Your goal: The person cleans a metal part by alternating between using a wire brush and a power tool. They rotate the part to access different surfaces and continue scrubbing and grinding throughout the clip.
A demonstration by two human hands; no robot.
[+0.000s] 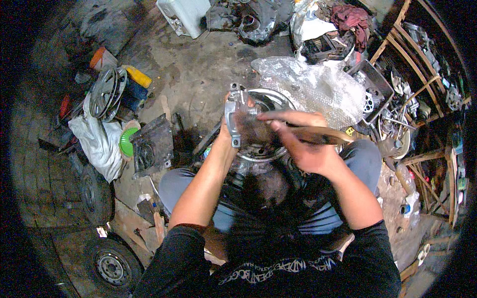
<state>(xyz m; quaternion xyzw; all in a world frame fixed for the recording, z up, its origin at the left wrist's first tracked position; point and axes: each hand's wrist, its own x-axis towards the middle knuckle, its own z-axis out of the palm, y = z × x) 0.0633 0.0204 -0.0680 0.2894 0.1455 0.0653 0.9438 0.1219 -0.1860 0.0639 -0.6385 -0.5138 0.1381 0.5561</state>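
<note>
My left hand [226,130] grips a grey cast-metal part [231,116] with bolt-hole lugs at its ends, held up in front of me. From the right, my right hand [314,155] reaches over it, fingers closed round a tan, wooden-looking tool [325,135] smeared by motion. Its working end, near the part's inner side, is too blurred to make out. Below both hands lies a round silver wheel rim [272,93], partly covered by my hands and the part.
Bubble wrap [323,92] lies beyond the rim, beside a metal tray of parts [380,97]. A dark flat panel [153,145], a green fan-like disc [129,141] and wheel covers [107,94] are at left. Tyres [113,265] stand lower left; wooden racks [422,59] line the right.
</note>
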